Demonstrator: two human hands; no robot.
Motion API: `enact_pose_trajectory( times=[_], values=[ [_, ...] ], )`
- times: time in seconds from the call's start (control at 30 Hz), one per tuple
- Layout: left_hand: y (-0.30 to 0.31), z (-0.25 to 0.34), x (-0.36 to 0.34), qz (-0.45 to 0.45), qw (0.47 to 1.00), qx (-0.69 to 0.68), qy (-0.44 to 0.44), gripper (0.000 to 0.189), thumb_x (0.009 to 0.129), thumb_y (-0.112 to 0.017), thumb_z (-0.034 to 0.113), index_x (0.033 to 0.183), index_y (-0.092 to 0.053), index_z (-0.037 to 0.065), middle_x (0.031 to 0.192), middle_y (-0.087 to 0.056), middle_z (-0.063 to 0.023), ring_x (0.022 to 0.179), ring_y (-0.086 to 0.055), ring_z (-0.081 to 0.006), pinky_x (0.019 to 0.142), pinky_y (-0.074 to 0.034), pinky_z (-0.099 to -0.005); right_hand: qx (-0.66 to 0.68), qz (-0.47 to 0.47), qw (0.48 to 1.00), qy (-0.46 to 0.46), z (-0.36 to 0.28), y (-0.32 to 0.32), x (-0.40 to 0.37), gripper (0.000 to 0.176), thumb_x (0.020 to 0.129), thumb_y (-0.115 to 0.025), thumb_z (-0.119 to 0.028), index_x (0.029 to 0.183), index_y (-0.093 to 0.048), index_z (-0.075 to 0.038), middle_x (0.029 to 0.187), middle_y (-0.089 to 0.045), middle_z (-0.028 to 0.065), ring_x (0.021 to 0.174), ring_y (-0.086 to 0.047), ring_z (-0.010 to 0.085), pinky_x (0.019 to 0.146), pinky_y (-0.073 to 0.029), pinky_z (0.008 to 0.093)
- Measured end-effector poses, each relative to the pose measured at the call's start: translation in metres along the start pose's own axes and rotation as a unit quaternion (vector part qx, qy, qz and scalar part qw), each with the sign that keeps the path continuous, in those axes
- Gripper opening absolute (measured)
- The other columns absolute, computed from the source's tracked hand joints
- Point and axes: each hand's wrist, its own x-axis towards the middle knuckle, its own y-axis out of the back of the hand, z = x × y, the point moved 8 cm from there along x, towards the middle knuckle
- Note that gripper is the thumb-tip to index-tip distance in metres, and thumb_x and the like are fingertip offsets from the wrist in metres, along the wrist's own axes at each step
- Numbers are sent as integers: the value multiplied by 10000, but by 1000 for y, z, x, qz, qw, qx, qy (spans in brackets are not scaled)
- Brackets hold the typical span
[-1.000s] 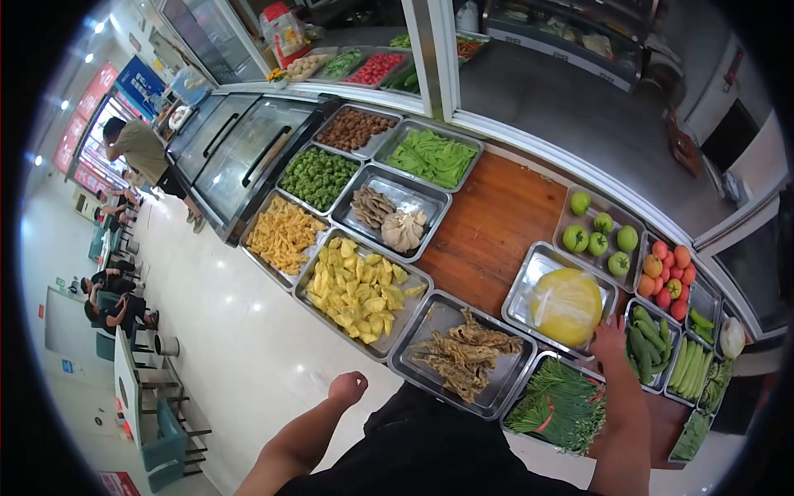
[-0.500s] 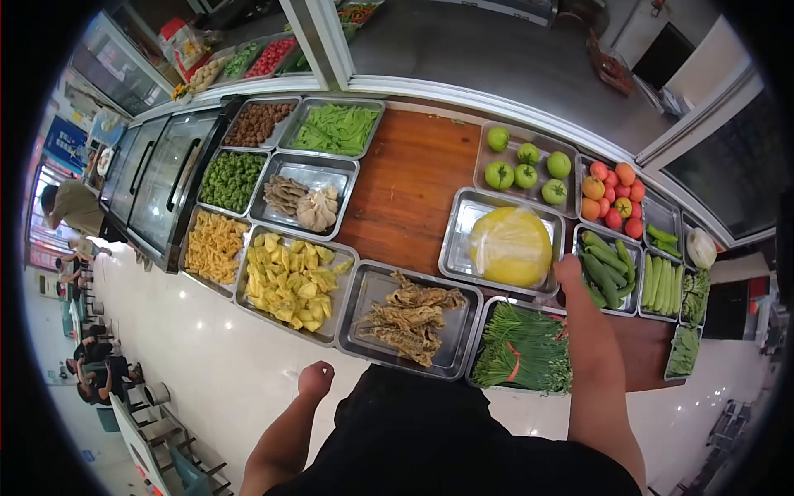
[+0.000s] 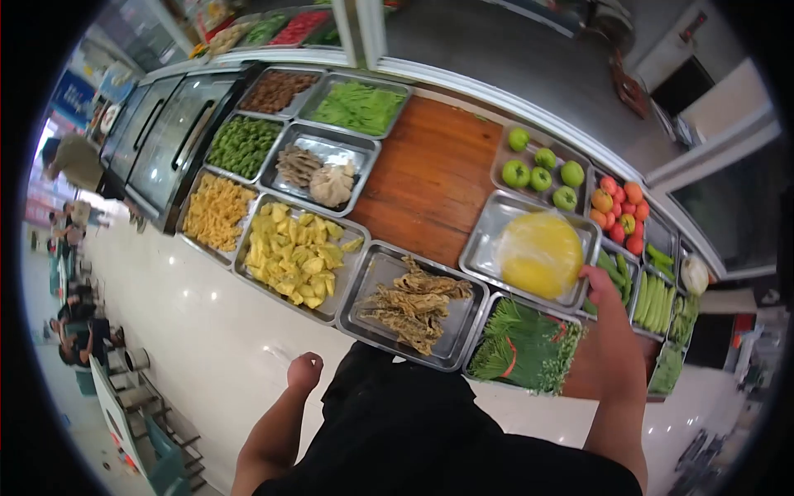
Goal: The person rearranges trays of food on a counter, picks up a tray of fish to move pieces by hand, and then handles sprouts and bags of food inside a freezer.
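My right hand is closed on the right edge of a metal tray. A large round yellow item under clear plastic film lies in this tray. The tray's right side overlaps the tray of cucumbers. Just below it is a tray of long green stalks tied with a red band. My left hand hangs curled and empty in front of the counter, below the tray of yellow chunks. Dried brown pieces fill the tray between.
Green tomatoes and red tomatoes stand behind, with long green gourds at the right. A tray of mushrooms is left of the bare wood. Glass-lidded case and several people sit further left.
The view has shifted. The tray with the yellow item has slid right with my right hand, covering more of the cucumber tray. My left hand stays curled, a little lower.
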Motion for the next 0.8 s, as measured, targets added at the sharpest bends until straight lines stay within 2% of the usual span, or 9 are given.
enact_pose_trajectory(
  times=[0.1,0.13,0.27,0.4,0.47,0.53,0.6,0.63,0.8],
  values=[
    [1,-16,0,-11,1000,-23,2,215,836,-579,299,873,-717,138,863,-689,-163,853,-651,-358,775,-522,-458,40,70,994,74,-8,15,-8,115,697,-637,-117,795,-638,-58,756,-581,12,713,-541,161,692,-444,305],
    [9,-22,1,4,999,-38,15,215,836,-579,299,873,-717,138,863,-689,-163,853,-651,-358,775,-522,-458,74,48,985,145,-15,12,-22,115,745,-650,-183,718,-563,-113,722,-543,2,694,-516,159,628,-421,313],
    [28,-48,19,-22,998,-58,13,229,828,-574,312,903,-715,148,879,-691,-155,863,-653,-346,780,-522,-448,123,77,980,136,5,70,-49,278,715,-529,-115,978,-586,-42,891,-594,49,828,-605,240,797,-519,362],
    [32,-115,53,-14,996,-88,-5,230,829,-582,317,922,-712,152,903,-692,-147,880,-650,-346,784,-520,-451,233,27,963,133,-36,-54,-176,359,691,-516,-110,1035,-581,-28,955,-609,73,902,-612,280,850,-514,382],
    [51,-159,66,-1,996,-85,-4,228,831,-588,318,924,-711,150,903,-692,-146,892,-650,-343,788,-520,-452,289,51,943,155,-33,-94,-196,566,670,-484,-81,1231,-507,-8,1130,-600,130,1061,-587,321,949,-488,441],
    [76,-212,83,6,996,-92,-3,223,831,-592,319,915,-713,151,899,-691,-151,889,-649,-347,784,-521,-456,300,28,933,195,-32,-142,-212,508,686,-492,-96,1187,-525,-21,1117,-596,110,1061,-574,313,931,-490,445],
    [103,-271,95,16,994,-106,19,215,831,-600,320,897,-716,152,891,-689,-160,884,-649,-353,777,-521,-464,335,83,908,237,-30,-170,-226,440,697,-504,-99,1131,-535,-31,1100,-588,102,1031,-575,312,914,-494,448],
    [127,-298,99,41,993,-106,34,212,829,-603,317,891,-717,151,877,-688,-162,850,-653,-361,757,-526,-469,353,103,903,221,-37,-206,-245,326,694,-504,-78,1016,-554,-63,1017,-578,68,958,-574,273,881,-494,427],
    [229,-407,128,129,977,-159,67,245,825,-611,316,893,-716,106,807,-684,-173,774,-663,-348,719,-533,-438,348,43,904,246,-47,-367,-288,402,687,-531,-108,1083,-536,-41,994,-590,71,926,-597,266,840,-516,397]
  ],
)
